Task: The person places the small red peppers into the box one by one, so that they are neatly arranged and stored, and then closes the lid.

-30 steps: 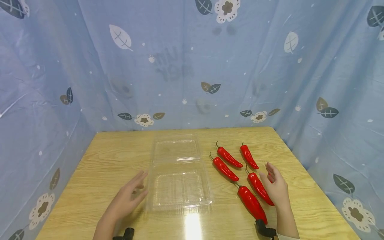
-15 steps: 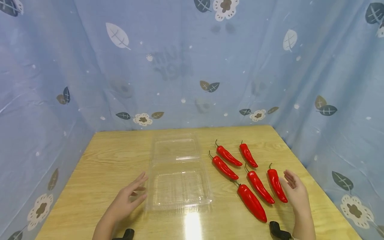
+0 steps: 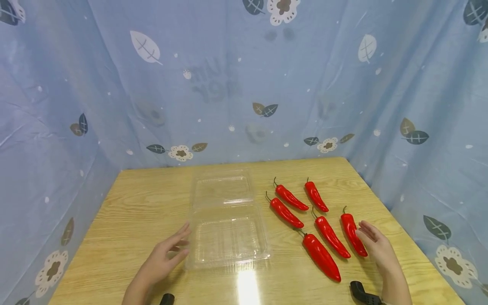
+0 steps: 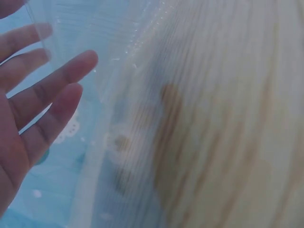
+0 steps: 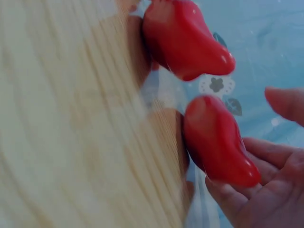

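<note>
My left hand (image 3: 164, 258) is beside the left rim of a clear plastic clamshell box (image 3: 228, 239), fingers spread and holding nothing. The box lies unfolded on the table. In the left wrist view, the left hand's fingers (image 4: 57, 80) are relaxed near the see-through plastic. At the right, my right hand (image 3: 377, 245) is next to the rightmost red chili pepper (image 3: 353, 234). Its thumb stands apart from that pepper in the right wrist view, with the fingers (image 5: 228, 197) loosely extended beyond it. Several more red peppers, such as the nearest one (image 3: 321, 257), lie left of this hand.
A wooden table (image 3: 148, 199) carries everything, with a blue patterned curtain (image 3: 213, 84) around its back and sides. Black wrist camera mounts (image 3: 364, 293) show near the bottom edge. A bright light reflection (image 3: 248, 286) lies in front of the box.
My right hand has shifted right, uncovering the rightmost pepper that it mostly hid a second ago. The left hand has barely moved, and the other peppers and the box lie as before.
</note>
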